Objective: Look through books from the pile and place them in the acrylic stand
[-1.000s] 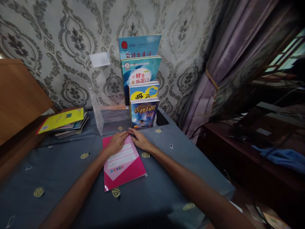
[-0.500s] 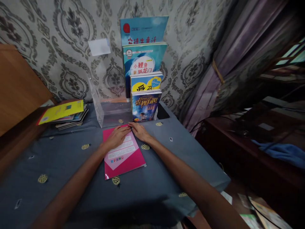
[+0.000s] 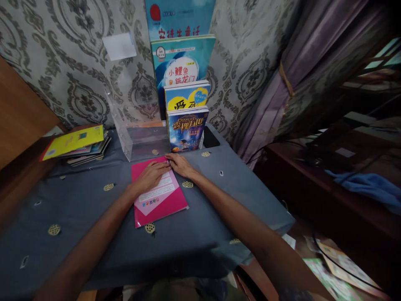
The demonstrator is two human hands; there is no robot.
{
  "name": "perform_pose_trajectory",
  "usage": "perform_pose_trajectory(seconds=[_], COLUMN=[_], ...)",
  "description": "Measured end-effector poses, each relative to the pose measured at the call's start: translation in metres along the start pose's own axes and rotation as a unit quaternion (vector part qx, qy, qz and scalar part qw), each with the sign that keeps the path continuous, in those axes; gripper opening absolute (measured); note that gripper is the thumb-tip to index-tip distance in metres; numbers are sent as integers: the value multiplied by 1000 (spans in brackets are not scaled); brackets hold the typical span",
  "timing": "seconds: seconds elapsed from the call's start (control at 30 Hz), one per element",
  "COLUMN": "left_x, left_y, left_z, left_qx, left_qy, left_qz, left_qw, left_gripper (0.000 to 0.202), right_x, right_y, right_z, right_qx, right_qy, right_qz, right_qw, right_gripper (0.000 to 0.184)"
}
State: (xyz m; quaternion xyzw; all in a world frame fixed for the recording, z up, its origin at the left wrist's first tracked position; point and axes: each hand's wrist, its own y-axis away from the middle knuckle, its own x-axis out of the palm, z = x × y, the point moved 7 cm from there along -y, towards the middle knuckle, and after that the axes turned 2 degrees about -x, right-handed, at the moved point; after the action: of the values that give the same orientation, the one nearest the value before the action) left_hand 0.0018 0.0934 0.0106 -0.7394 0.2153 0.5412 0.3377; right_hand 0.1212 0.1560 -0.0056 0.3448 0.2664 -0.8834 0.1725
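Observation:
A pink book (image 3: 161,212) with a pale text panel lies flat on the cloth-covered table, its printing upside down to me. My left hand (image 3: 152,175) rests across its upper part, fingers stretched out over the cover. At the book's upper right corner is my right hand (image 3: 181,164), its fingers closed about the corner and meeting my left fingertips. Just beyond stands a clear acrylic rack (image 3: 127,144). Its right side holds upright books in steps: a dark blue book (image 3: 188,130), a yellow-and-blue book (image 3: 184,95), a teal book (image 3: 183,58) and a taller blue book (image 3: 184,16).
Left of the rack is a stack of books with a yellow book (image 3: 77,142) on top. A black phone-like slab (image 3: 211,137) lies right of the rack. A white card (image 3: 119,46) tops the rack's left back. The table's right edge (image 3: 266,190) drops toward the floor.
My view has tilted down slightly, so everything sits a little higher and further left. Both hands stay at the pink book, with hardly any movement against it.

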Motion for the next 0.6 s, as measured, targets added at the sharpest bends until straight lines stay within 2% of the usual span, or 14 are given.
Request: perform_pose_trajectory(seconds=[0.27, 0.6], left_x=[-6, -3], left_y=[6, 24], left_z=[-23, -53], left_qx=[29, 72], left_qy=[21, 43], left_qz=[20, 32], left_qw=[999, 996], left_gripper=[46, 52], right_x=[0, 1], right_y=[1, 2], right_z=[0, -3], right_qx=[0, -9], right_qy=[-21, -40], right_qz=[3, 5], right_qw=[1000, 999], right_gripper=[45, 46])
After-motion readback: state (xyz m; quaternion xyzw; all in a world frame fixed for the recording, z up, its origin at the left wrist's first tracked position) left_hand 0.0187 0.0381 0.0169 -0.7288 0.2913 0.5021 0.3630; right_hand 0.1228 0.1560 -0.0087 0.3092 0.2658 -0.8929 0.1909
